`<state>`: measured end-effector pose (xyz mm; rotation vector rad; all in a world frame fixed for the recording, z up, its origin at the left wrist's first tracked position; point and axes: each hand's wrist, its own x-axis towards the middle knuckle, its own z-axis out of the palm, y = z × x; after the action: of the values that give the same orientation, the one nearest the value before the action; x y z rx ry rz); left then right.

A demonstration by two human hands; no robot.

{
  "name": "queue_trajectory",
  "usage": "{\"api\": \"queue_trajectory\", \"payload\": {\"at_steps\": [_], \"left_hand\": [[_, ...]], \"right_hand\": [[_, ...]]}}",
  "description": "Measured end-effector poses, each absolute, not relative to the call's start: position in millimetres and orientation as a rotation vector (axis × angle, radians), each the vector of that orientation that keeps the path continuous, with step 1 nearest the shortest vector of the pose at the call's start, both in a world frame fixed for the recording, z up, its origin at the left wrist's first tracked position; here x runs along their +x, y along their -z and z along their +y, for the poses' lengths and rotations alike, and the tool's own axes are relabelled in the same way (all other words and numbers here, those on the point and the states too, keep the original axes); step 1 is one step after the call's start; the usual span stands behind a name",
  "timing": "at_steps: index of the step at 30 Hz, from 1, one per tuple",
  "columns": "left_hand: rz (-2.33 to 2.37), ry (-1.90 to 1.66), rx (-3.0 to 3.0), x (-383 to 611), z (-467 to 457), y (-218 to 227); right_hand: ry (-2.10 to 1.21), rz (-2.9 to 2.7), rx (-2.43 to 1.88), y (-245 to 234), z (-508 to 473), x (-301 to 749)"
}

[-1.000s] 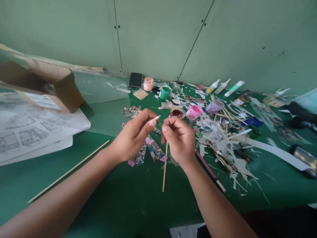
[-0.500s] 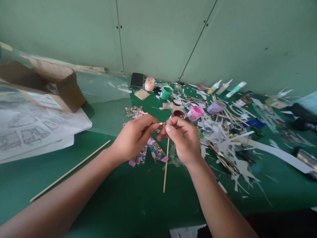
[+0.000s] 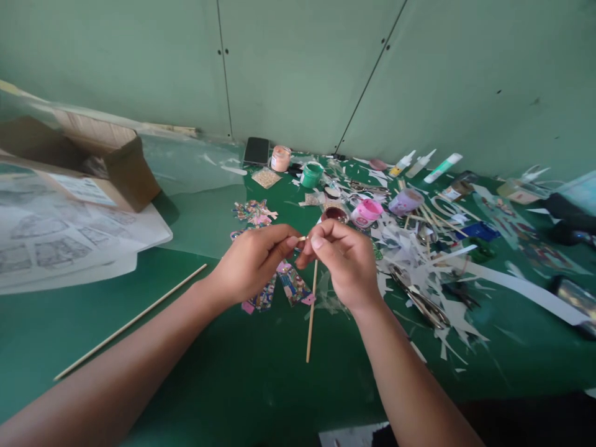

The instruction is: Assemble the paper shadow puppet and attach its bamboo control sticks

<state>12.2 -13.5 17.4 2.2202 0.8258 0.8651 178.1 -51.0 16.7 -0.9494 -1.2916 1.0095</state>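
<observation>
My left hand (image 3: 254, 261) is closed in a pinch over the middle of the green table, with the pale tip of a thin wooden stick (image 3: 302, 239) poking out between thumb and finger. Fingertips of my right hand (image 3: 344, 264) press together close beside that tip; whatever they pinch is too small to make out. Beneath my hands lie colourful patterned cutouts with pink ends (image 3: 294, 284), partly covered by the left hand. A loose wooden stick (image 3: 310, 329) rests just below the right fingers. Left of my left forearm lies a longer wooden stick (image 3: 130, 321).
An open cardboard box (image 3: 130, 177) stands on printed drawing sheets (image 3: 84, 239) at the left. Jars of green paint (image 3: 311, 175) and pink paint (image 3: 367, 213) sit behind my hands. White scraps, scissors (image 3: 421, 301) and glue tubes (image 3: 442, 167) crowd the right side.
Both hands stay in nearly the same place, still pinching tip to tip. My left fingers have shifted slightly, and the stick's tip sits a little lower.
</observation>
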Motion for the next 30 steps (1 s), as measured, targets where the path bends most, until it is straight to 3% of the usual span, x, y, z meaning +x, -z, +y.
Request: {"api": "queue_trajectory", "payload": {"at_steps": [14,20,26,30], "left_hand": [[0.820,-0.868,2.326,8.6,-13.3,-15.1],[0.874,-0.859,2.377,8.2,-10.6,-19.5],[1.035,-1.146,2.207,-5.7,4.6,-24.2],[1.090,-0.960,2.261,-11.7,12.1,-24.0]], "right_hand": [[-1.156,-1.302,-0.938,-14.6,-47.6,181.9],[-0.902,-1.304,-0.973,-13.5,-48.1,179.3],[-0.703,-1.161,-0.847,-14.0,-46.9,186.5],[-0.686,-1.015,-0.825,-18.2,-42.6,196.3]]}}
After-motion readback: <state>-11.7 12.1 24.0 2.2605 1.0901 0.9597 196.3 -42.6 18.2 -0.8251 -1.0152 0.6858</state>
